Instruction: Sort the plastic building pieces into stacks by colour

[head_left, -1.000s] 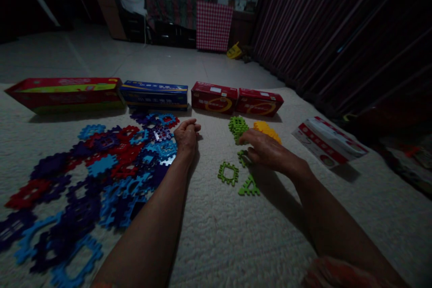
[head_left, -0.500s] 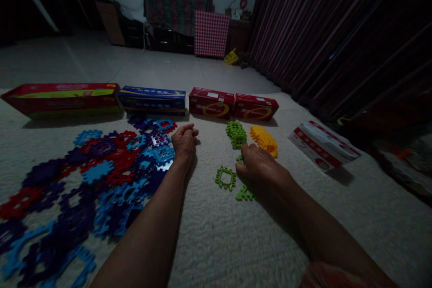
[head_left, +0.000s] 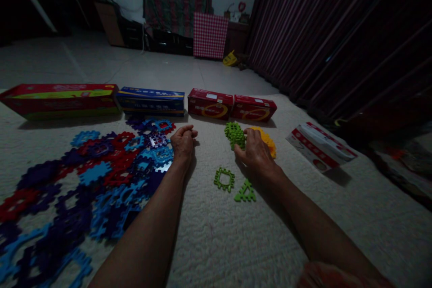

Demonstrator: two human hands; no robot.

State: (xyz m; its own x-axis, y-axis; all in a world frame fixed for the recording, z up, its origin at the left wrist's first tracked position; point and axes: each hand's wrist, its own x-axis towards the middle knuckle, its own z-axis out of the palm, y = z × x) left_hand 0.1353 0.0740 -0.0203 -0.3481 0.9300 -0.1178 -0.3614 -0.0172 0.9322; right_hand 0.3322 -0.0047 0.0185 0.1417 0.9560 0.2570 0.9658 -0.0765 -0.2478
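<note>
My right hand [head_left: 259, 152] is closed at the near right side of a stack of green interlocking toy pieces [head_left: 234, 133], thumb and fingers on the end piece. Partly behind that hand lies a bunch of yellow interlocking pieces [head_left: 269, 143]. Two loose green pieces lie nearer to me: a square frame [head_left: 218, 181] and a triangular piece [head_left: 246, 196]. My left hand [head_left: 183, 145] rests on the mat with its fingers curled, nothing visible in them. Beside it, to the left, spreads a pile of blue, purple and red interlocking pieces [head_left: 96, 173].
Along the mat's [head_left: 216, 238] far side stand a long red box [head_left: 64, 101], a blue box [head_left: 151, 102] and two smaller red boxes [head_left: 209, 104]. A white and red box [head_left: 320, 146] is at the right. Dark curtains [head_left: 303, 22] hang behind it.
My right hand has moved away from me to the green stack, and the green piece that was under it no longer lies on the mat. My left hand has stayed put.
</note>
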